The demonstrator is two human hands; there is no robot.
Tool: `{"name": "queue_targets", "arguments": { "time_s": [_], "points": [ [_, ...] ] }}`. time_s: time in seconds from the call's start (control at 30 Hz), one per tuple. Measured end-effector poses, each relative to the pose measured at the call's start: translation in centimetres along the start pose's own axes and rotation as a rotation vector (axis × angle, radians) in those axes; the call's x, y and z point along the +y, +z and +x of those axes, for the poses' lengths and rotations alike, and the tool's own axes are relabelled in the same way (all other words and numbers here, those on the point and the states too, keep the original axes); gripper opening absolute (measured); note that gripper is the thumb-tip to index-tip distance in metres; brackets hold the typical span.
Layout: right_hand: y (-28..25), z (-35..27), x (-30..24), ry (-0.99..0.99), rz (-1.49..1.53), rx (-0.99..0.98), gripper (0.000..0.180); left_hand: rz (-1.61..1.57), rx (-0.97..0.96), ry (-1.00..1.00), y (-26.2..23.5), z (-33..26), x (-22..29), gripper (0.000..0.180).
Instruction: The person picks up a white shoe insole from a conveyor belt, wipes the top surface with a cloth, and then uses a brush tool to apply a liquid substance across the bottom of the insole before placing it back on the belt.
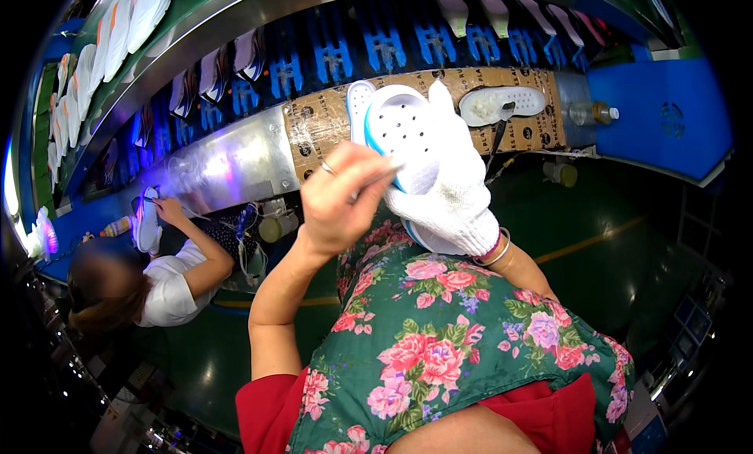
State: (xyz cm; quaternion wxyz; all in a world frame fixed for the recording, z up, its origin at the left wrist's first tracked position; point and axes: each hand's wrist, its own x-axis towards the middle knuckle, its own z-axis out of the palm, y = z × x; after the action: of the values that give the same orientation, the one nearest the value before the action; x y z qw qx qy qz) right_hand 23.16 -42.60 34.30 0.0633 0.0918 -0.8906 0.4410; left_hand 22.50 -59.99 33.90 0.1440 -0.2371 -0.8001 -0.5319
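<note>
A white clog (401,128) with small round holes and a blue edge is held up over the cardboard-covered bench. My right hand (451,195), in a white knitted glove, grips it from the right side. My bare left hand (341,191) is closed in a pinch at the clog's near left rim. A whitish bit shows at its fingertips, too small to name. Behind the clog lies a narrow white piece with holes (360,105), partly hidden. To the right, a grey-white shoe sole (502,105) lies flat with a dark-handled brush (499,134) resting on it.
Blue shoe holders (383,50) line the rack behind the bench, several carrying shoes. Cardboard (314,132) covers the bench top. A clear bottle (590,113) lies at its right end. At the left, a co-worker (176,285) handles a shoe. White shoe pieces (118,30) stand on the upper shelf.
</note>
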Motion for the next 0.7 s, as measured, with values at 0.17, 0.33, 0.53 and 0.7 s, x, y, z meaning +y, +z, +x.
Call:
{"name": "queue_targets", "arguments": {
  "time_s": [0.17,0.33,0.53,0.7],
  "points": [
    [0.3,0.2,-0.5,-0.02,0.016,0.001,0.112,0.061,0.081,-0.006,-1.5,0.9,-1.6,0.019],
    [0.7,0.4,0.0,-0.059,0.004,0.0,0.111,0.006,0.017,-0.013,-2.0,0.3,-1.7,0.017],
    [0.8,0.8,-0.3,-0.036,-0.005,-0.015,0.112,0.018,0.033,0.034,-1.3,0.1,-1.5,0.019],
    [1.3,0.8,-0.1,-0.022,-0.015,-0.027,0.112,-0.026,-0.012,0.011,-1.3,-0.1,-1.9,0.02]
  ]
}}
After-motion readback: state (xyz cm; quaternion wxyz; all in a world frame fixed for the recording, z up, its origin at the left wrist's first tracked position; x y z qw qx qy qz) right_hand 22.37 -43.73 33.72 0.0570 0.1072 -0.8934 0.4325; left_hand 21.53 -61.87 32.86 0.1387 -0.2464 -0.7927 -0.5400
